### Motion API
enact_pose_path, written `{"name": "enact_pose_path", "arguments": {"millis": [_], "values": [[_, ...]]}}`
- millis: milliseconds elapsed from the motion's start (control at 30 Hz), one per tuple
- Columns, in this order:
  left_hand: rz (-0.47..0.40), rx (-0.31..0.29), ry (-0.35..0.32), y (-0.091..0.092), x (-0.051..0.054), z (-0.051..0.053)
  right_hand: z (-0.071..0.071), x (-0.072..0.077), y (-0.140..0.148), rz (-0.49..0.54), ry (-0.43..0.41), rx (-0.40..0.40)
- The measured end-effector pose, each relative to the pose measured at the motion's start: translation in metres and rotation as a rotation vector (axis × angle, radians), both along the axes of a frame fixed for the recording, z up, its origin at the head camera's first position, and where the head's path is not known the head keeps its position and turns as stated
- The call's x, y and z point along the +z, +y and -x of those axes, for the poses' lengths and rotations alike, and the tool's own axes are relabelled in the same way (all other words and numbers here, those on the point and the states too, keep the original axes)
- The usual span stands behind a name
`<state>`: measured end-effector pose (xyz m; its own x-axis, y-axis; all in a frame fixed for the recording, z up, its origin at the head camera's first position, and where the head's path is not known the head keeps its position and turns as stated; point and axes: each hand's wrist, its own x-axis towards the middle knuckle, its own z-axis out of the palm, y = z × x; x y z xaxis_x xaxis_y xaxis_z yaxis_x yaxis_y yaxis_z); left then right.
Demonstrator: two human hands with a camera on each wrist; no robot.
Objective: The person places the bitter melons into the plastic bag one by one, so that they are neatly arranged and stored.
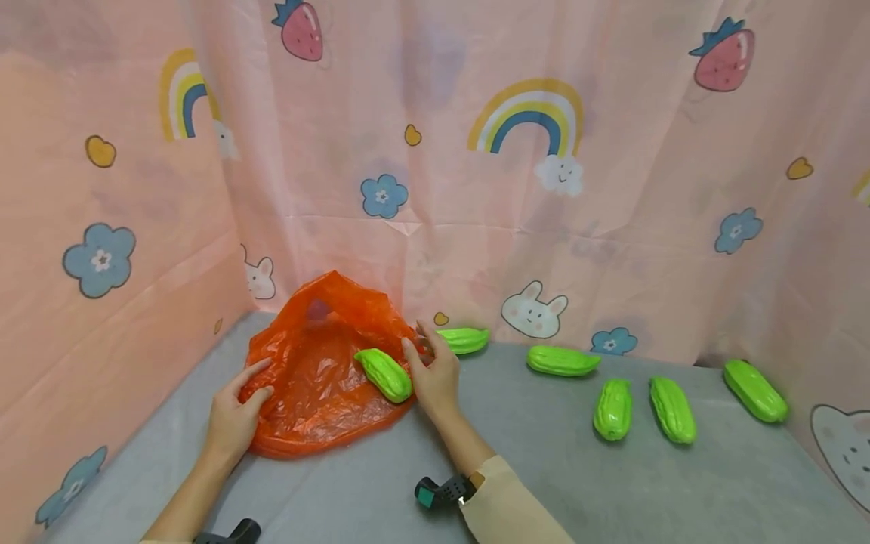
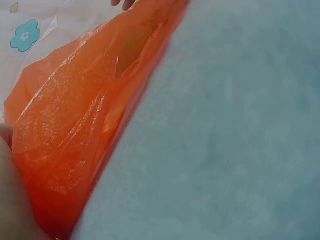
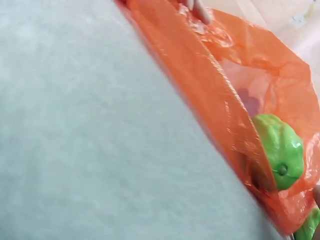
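An orange plastic bag (image 1: pixel 306 412) stands at the left with its mouth spread wide. A glossy green, ridged, gourd-like vegetable (image 1: pixel 384 375) lies at its mouth, toward the right side; the right wrist view shows the vegetable (image 3: pixel 281 150) partly behind the bag's front edge. My left hand (image 1: pixel 231 419) grips the bag's left rim between thumb and fingers. At the right rim my right hand (image 1: pixel 437 376) pinches the plastic. The left wrist view shows the bag (image 2: pixel 60 135) from outside, a dim shape visible through it.
Behind my right hand lies another green vegetable (image 1: pixel 465 340). Several more lie to the right, among them one near the wall (image 1: pixel 563 361) and one by the right corner (image 1: pixel 754 391). Pink printed curtains (image 1: pixel 448 249) enclose the grey tabletop (image 1: pixel 530 468).
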<state>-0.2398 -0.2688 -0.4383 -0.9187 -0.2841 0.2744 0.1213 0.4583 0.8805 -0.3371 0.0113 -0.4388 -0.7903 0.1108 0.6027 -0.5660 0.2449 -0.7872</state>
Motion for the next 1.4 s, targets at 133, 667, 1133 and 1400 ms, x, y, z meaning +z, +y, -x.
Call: {"name": "enact_pose_path", "arguments": {"millis": [133,667,1133,1400], "values": [[-0.005,-0.012,0.008,-0.001,0.000,0.002,0.006,0.002,0.007,0.015,0.019,-0.080],[0.010,-0.014,0.043,0.002,0.001,0.005,0.029,0.002,0.050,0.032,-0.188,-0.381],[0.009,-0.008,0.029,-0.001,0.002,0.005,0.035,-0.007,0.051,-0.048,-0.300,-0.354],[-0.007,-0.015,0.012,-0.001,0.000,0.003,0.038,-0.007,0.048,-0.203,-0.453,-0.367]]}}
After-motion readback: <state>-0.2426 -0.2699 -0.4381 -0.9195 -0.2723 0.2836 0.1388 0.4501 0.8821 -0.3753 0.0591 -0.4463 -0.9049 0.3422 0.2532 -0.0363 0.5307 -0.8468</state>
